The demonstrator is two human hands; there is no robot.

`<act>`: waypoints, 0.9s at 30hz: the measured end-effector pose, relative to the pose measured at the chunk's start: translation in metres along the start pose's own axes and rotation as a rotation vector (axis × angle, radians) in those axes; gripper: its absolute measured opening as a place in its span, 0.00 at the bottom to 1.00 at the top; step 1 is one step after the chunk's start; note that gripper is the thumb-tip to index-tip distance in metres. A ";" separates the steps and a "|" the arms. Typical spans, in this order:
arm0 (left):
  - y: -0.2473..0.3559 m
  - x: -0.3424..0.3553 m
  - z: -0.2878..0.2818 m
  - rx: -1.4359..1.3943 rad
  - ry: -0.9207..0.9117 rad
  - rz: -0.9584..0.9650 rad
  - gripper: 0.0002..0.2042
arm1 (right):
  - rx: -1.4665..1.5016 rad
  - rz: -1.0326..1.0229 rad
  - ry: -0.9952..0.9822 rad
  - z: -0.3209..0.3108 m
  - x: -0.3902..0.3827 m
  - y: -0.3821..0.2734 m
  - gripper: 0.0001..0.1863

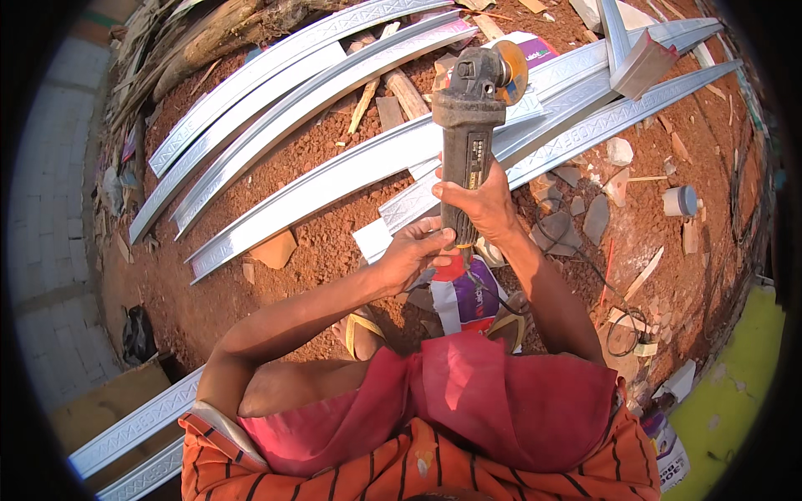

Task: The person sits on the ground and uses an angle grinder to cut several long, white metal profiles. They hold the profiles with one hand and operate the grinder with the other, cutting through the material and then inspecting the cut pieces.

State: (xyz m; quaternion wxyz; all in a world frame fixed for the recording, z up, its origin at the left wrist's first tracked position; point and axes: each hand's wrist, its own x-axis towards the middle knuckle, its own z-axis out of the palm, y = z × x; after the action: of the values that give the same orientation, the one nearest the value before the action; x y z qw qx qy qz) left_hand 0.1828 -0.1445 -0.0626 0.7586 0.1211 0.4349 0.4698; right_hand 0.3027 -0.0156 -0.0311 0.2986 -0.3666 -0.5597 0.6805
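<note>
Upright in front of me is a black angle grinder (466,138), its head and orange-yellow disc (512,72) pointing away from me. My right hand (483,203) wraps round the grinder's body, thumb across the front. At the lower end, the fingers of my left hand (418,250) pinch the grinder's base near where the black cord (499,294) comes out. What exactly those fingertips press on is too small to make out. Just beyond the tool, long white patterned metal channels (309,196) lie side by side on the red soil.
More channels cross at the far right, one short cut piece (643,67) on top. Logs (209,37) are heaped at the far left. Broken tiles (596,219), a small white-grey container (681,201) and the trailing cord lie on the right. A printed bag (464,296) sits between my feet.
</note>
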 end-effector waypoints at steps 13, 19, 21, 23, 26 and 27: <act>-0.013 -0.023 -0.003 0.058 0.040 -0.126 0.22 | -0.041 0.092 0.032 0.014 -0.011 0.012 0.21; -0.016 -0.011 0.016 0.042 0.231 -0.115 0.30 | -0.186 0.115 0.125 0.003 -0.008 0.016 0.29; -0.018 -0.006 0.012 0.055 0.194 -0.127 0.32 | -0.194 0.049 0.168 0.004 -0.008 0.019 0.24; -0.018 -0.005 0.004 0.070 0.124 -0.168 0.31 | -0.220 0.043 0.184 0.003 -0.007 0.018 0.25; -0.010 -0.009 0.009 0.082 0.096 -0.209 0.33 | -0.233 0.117 0.168 0.000 -0.008 0.018 0.31; -0.006 -0.006 0.008 0.252 0.107 -0.180 0.34 | -0.204 0.129 0.161 -0.003 -0.008 0.020 0.32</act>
State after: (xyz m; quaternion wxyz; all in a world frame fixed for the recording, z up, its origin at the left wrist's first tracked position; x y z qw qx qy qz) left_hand 0.1910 -0.1508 -0.0581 0.7521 0.1505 0.5395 0.3473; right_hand 0.3095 -0.0245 -0.0493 0.2593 -0.4836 -0.5757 0.6062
